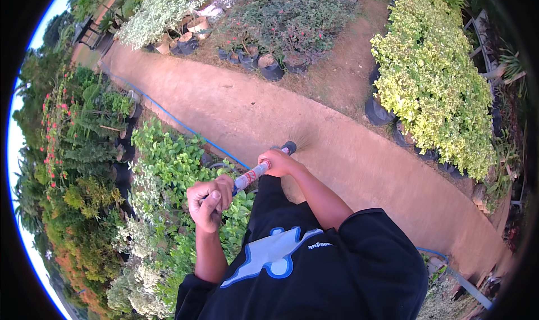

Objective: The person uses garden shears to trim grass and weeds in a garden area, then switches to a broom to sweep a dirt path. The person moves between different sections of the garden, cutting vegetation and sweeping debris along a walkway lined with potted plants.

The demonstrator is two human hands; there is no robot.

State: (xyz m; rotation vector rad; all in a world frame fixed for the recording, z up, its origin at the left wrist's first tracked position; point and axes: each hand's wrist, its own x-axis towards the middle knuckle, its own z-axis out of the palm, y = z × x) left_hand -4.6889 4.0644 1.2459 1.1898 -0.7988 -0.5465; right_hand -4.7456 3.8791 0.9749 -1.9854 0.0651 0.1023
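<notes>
A long broom handle (249,177), wrapped in white, blue and red plastic, runs away from me on a slant. My left hand (209,200) grips its near end, with the thumb laid over the fingers. Farther along, my right hand (277,161) is closed around the handle. Just past that hand sits a dark collar (289,147). Thin straw-coloured bristles (302,140) fan out from it, faint and blurred against the reddish path (332,151); whether they touch the ground I cannot tell.
A blue hose (177,120) lies along the path's left edge. Leafy green plants (168,155) crowd close to my left. Across the path stand black plant bags (271,70), a flowering shrub (290,21) and a yellow-green hedge of potted plants (433,92).
</notes>
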